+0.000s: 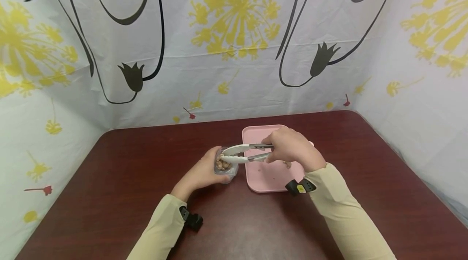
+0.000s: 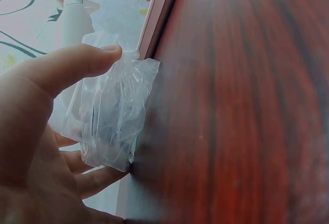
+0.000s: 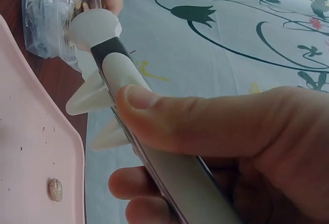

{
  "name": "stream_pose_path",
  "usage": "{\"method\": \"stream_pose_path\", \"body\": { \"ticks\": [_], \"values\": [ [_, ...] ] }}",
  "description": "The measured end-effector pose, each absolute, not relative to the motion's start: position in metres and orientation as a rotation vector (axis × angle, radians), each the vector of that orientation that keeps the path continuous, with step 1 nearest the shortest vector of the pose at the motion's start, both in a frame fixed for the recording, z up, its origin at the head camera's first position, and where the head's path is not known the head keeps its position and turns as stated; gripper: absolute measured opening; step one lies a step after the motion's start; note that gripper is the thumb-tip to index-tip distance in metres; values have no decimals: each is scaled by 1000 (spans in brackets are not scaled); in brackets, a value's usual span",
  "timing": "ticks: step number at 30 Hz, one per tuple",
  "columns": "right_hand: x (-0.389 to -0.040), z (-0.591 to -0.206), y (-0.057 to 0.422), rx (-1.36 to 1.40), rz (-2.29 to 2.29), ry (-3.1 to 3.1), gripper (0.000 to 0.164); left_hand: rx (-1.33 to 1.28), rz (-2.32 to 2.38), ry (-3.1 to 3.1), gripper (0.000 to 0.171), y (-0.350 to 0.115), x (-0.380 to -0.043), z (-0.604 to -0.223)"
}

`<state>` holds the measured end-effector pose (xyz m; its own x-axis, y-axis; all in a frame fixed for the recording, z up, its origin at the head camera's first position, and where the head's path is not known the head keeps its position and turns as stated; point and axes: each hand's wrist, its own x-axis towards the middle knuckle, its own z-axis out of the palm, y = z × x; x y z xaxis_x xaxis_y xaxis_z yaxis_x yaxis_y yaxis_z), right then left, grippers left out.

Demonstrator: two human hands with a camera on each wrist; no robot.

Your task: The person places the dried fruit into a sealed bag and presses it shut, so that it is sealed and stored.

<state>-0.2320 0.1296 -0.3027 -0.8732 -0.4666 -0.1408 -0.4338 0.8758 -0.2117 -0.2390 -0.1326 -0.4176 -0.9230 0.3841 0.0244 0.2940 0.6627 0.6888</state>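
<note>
My left hand [image 1: 204, 170] holds a clear plastic bag [image 2: 115, 106], the thumb on one side and the fingers on the other. Brown nuts [image 1: 223, 164], which look like peanuts in their shells, show in its open mouth. My right hand [image 1: 292, 148] grips a pair of metal tongs [image 3: 169, 183] with white tips, thumb on one arm and fingers under the other. The tips reach into the mouth of the bag; whether a nut is between them I cannot tell. One nut [image 3: 55, 189] lies on the pink tray [image 1: 270, 180], below my right hand.
The pink tray lies flat on the dark red wooden table [image 1: 128, 170], just right of the bag, with small dark crumbs on it. White cloth [image 1: 241, 89] with flower prints hangs behind the table and at both sides.
</note>
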Motion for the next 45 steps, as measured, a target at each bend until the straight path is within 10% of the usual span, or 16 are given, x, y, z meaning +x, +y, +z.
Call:
{"method": "stream_pose_path", "body": {
  "ticks": [18, 30, 45],
  "values": [
    [-226, -293, 142, -700, -292, 2837, 45, 562, 1111, 2763, 97, -132, -239, -418],
    [-225, -292, 159, -687, -256, 2909, 16, 539, 1089, 2769, 99, -133, -238, -418],
    [-229, -297, 190, -574, -271, 2964, 51, 533, 1087, 2773, 100, -132, -235, -417]
  ]
}}
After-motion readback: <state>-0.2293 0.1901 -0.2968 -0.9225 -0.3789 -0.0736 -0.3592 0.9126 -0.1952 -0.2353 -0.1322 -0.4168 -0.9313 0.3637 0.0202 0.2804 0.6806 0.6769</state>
